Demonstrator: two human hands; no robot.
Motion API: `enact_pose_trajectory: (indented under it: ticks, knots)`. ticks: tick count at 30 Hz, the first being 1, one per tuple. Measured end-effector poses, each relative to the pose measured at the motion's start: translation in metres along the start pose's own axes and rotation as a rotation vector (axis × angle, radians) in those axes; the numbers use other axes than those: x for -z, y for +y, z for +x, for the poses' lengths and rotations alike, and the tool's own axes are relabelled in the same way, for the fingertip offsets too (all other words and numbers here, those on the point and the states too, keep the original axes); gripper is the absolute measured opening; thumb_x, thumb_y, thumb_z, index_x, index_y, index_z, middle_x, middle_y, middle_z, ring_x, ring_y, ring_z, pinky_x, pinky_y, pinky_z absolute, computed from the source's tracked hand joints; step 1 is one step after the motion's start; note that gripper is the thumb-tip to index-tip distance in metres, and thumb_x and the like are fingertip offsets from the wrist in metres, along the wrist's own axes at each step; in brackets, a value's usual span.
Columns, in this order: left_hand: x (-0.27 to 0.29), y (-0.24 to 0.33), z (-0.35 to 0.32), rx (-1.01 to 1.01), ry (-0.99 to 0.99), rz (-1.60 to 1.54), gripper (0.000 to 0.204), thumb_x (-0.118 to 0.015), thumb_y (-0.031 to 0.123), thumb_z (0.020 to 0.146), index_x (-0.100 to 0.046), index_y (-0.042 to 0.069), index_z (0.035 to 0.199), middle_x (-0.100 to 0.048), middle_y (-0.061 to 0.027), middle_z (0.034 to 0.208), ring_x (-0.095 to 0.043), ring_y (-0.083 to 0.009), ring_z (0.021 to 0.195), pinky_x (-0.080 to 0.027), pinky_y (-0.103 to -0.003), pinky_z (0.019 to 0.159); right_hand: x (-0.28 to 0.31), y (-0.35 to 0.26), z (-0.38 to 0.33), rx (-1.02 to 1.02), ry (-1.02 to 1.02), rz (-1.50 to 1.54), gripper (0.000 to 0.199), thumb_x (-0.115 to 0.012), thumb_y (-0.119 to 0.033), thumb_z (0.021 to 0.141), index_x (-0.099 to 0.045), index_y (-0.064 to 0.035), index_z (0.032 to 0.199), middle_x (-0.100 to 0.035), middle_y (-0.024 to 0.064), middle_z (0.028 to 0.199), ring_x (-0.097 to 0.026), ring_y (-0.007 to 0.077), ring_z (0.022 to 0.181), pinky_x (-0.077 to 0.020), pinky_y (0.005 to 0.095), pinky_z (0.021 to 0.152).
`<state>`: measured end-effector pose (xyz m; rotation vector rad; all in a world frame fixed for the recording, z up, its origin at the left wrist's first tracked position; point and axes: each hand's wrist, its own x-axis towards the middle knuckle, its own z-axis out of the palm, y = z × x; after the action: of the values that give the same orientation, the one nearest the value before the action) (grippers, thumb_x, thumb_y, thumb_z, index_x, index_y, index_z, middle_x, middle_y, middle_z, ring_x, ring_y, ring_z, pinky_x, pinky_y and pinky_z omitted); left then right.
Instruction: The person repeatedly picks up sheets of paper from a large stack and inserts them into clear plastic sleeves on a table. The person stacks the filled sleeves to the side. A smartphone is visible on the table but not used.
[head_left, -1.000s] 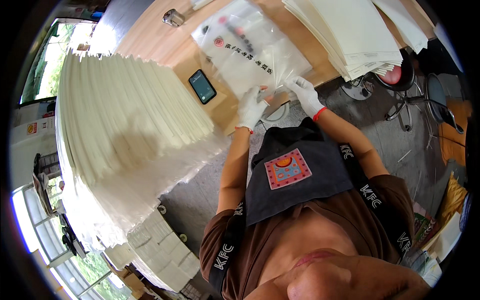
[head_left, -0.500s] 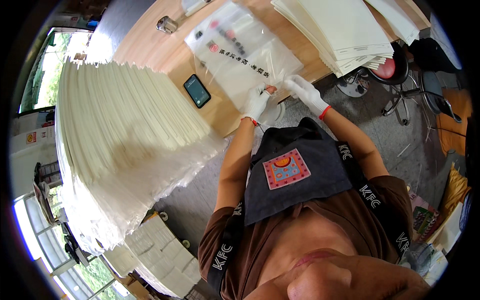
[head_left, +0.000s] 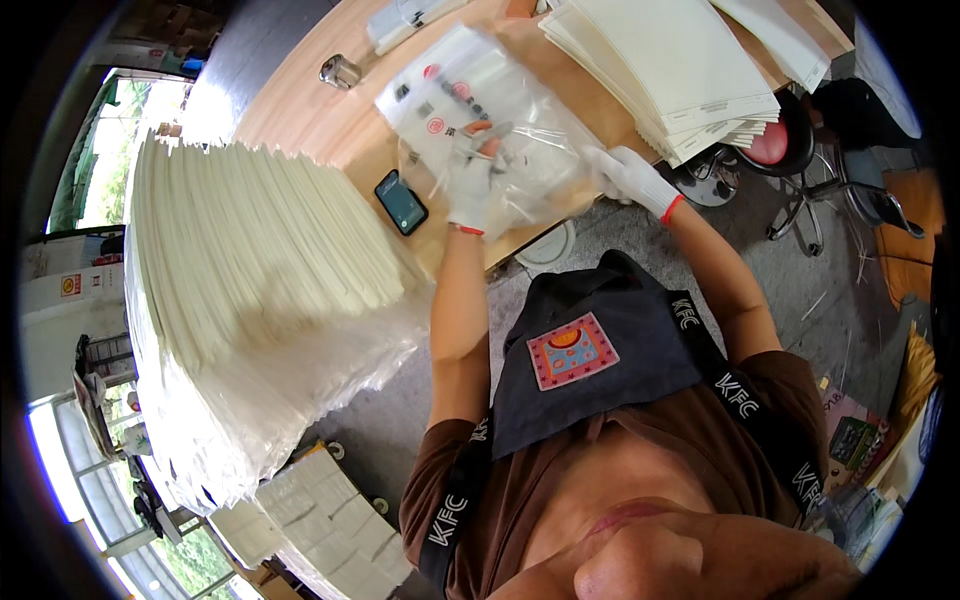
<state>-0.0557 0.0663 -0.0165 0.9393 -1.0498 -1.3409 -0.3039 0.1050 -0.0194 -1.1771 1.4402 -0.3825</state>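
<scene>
A stack of clear plastic bags (head_left: 430, 75) with red and black print lies at the near edge of the wooden table. My left hand (head_left: 468, 185), in a white glove with bare fingertips showing, reaches over the stack with its fingers stretched out. Loose film of the top bag bulges up around these fingers; whether they are inside the bag or under it, I cannot tell. At the bag's near right corner, my right hand (head_left: 628, 177), also gloved in white, has its fingers closed on the film edge. Its fingertips are partly hidden.
A phone (head_left: 401, 202) and a metal cup (head_left: 340, 71) are on the table (head_left: 290, 110). Cream paper sheets (head_left: 670, 60) are fanned at the right. A tall plastic-wrapped stack of folded paper (head_left: 250, 230) stands left. A red-seated stool (head_left: 770, 143) is at the right.
My left hand has moved forward and left, up over the printed bags. My right hand has shifted slightly right. The top bag's film has lifted and puffed out, covering much of the print.
</scene>
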Motion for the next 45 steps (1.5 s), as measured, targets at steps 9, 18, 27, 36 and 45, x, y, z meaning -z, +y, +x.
enact_pose_trajectory:
  ticks: [9, 18, 27, 36, 45]
  knots:
    - [-0.118, 0.033, -0.103, -0.455, -0.537, 0.881, 0.028, -0.06, 0.002, 0.071, -0.064, 0.011, 0.097, -0.061, -0.0106, 0.079, -0.061, -0.0289, 0.072, -0.048, -0.038, 0.064, -0.056, 0.015, -0.017, 0.866, 0.402, -0.532, 0.018, -0.053, -0.027, 0.088, -0.066, -0.0168, 0.094, -0.065, 0.0097, 0.091, -0.063, 0.0282, 0.083, -0.0493, 0.0406, 0.073]
    - [-0.056, -0.035, -0.028, -0.085, -0.172, 0.631, 0.023, -0.051, 0.02, 0.095, -0.057, 0.002, 0.108, -0.058, -0.003, 0.083, -0.051, -0.0084, 0.064, -0.042, -0.023, 0.059, 0.041, 0.016, -0.035, 0.883, 0.837, -0.83, 0.021, -0.051, -0.01, 0.077, -0.064, -0.012, 0.093, -0.062, 0.0078, 0.093, -0.06, 0.0259, 0.093, -0.048, 0.0392, 0.08]
    - [-0.118, -0.063, 0.004, 0.073, -0.504, 0.364, 0.032, -0.054, 0.023, 0.093, -0.055, 0.002, 0.117, -0.06, -0.0081, 0.111, -0.056, -0.013, 0.093, -0.048, -0.025, 0.078, 0.116, 0.04, -0.039, 0.91, 0.92, -1.226, 0.025, -0.058, -0.027, 0.078, -0.059, -0.016, 0.1, -0.061, 0.0002, 0.084, -0.062, 0.0194, 0.076, -0.0497, 0.0328, 0.062]
    - [-0.072, -0.03, -0.003, 0.535, -0.292, 0.105, 0.025, -0.054, 0.006, 0.08, -0.057, -0.008, 0.101, -0.064, -0.0167, 0.092, -0.064, -0.0225, 0.077, -0.054, -0.033, 0.069, 0.045, 0.034, -0.124, 0.686, 0.827, -0.536, 0.039, -0.065, -0.035, 0.082, -0.061, -0.0087, 0.109, -0.055, 0.0159, 0.118, -0.055, 0.0255, 0.111, -0.0452, 0.0371, 0.093]
    - [-0.141, 0.037, -0.078, 0.317, -0.697, 1.215, 0.084, -0.063, 0.022, 0.08, -0.012, 0.002, 0.143, -0.052, -0.0226, 0.124, -0.056, -0.0357, 0.107, -0.044, -0.04, 0.093, -0.003, 0.035, -0.077, 0.431, 0.453, 0.296, 0.044, -0.063, -0.025, 0.085, -0.054, -0.004, 0.123, -0.06, 0.011, 0.115, -0.057, 0.0179, 0.106, -0.0429, 0.0292, 0.092]
